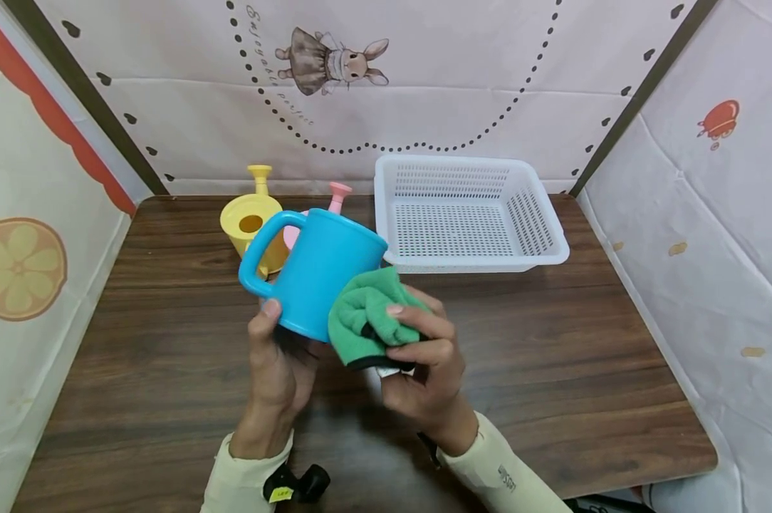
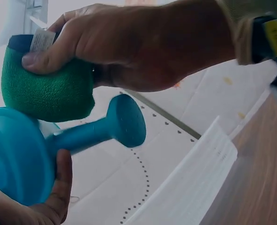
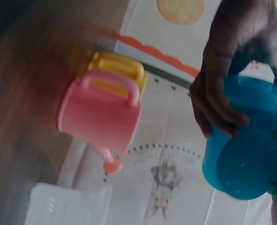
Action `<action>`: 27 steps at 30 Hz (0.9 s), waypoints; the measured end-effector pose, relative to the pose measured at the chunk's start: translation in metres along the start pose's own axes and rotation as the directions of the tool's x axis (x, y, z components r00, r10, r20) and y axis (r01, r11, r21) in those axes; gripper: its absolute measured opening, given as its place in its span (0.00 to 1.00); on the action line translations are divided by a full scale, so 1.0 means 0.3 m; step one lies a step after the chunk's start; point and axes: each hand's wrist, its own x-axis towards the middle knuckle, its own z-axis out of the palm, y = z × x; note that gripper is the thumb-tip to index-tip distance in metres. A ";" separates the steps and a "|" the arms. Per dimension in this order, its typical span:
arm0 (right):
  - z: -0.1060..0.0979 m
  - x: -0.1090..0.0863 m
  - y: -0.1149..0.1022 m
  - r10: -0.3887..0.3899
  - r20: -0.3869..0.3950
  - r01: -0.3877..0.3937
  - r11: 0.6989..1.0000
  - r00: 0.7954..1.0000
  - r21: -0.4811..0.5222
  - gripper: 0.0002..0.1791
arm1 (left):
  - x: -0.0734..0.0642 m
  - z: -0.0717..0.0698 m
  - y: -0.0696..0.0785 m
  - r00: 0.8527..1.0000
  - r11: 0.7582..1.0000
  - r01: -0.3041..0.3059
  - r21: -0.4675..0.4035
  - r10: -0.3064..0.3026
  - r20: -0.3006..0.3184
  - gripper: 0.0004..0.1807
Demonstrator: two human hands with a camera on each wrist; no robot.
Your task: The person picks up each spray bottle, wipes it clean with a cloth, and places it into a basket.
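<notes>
A blue watering can (image 1: 325, 267) is tilted above the table, its loop handle to the left. My left hand (image 1: 280, 377) grips the can near its base, thumb on the near side, while its fingers (image 3: 218, 93) wrap the body in the right wrist view. My right hand (image 1: 434, 367) pinches a bunched green cloth (image 1: 367, 313) with dark edging and a white tag, held against the can's right side. In the left wrist view the can's spout ends in a round rose (image 2: 127, 121), with the cloth (image 2: 47, 89) just above the spout.
Behind the blue can stand a yellow watering can (image 1: 251, 214) and a pink watering can (image 3: 101, 110), partly hidden in the head view. A white perforated basket (image 1: 386, 249) stands at the back right of the wooden table (image 1: 553, 399). Printed sheets (image 1: 450, 85) enclose the back and sides.
</notes>
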 end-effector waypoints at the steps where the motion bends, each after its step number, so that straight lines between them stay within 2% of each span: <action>1: 0.004 -0.012 -0.006 -0.010 0.019 0.010 1.000 1.000 0.002 0.05 | 0.000 0.000 0.002 1.000 1.000 -0.016 -0.020 0.016 -0.006 0.39; 6: 0.023 -0.043 -0.026 -0.060 0.086 0.061 0.998 0.994 -0.008 0.05 | 0.006 -0.005 0.013 0.995 0.995 -0.089 -0.051 0.087 -0.041 0.37; 8: 0.026 -0.041 -0.024 -0.076 0.089 0.077 0.997 0.993 -0.006 0.05 | 0.007 -0.008 0.017 0.995 0.995 -0.089 -0.034 0.087 -0.041 0.36; 11: 0.025 -0.018 -0.008 -0.086 0.064 0.086 0.996 0.994 0.002 0.06 | 0.005 -0.017 0.022 0.998 0.998 -0.056 -0.017 0.056 -0.033 0.32; 14: 0.007 0.022 0.009 -0.033 0.041 0.035 0.999 0.999 -0.034 0.12 | 0.000 -0.024 0.026 0.998 1.000 -0.030 -0.003 0.030 -0.048 0.34; 16: -0.015 0.045 0.018 0.041 0.041 -0.038 0.997 0.998 -0.074 0.10 | -0.003 -0.026 0.033 0.998 1.000 -0.018 0.008 0.018 -0.061 0.38; 18: -0.039 0.054 0.023 0.109 0.058 -0.103 0.989 0.992 -0.109 0.08 | -0.003 -0.024 0.042 0.996 0.999 -0.029 0.020 0.031 -0.082 0.41; 21: -0.062 0.046 0.024 0.150 0.105 -0.139 0.985 0.983 -0.104 0.08 | -0.002 -0.015 0.059 0.994 0.998 -0.057 0.039 0.060 -0.091 0.42; 27: -0.053 0.009 0.007 0.041 0.218 -0.033 0.999 0.975 -0.041 0.06 | 0.005 -0.001 0.073 0.983 0.990 -0.103 0.095 0.116 -0.141 0.40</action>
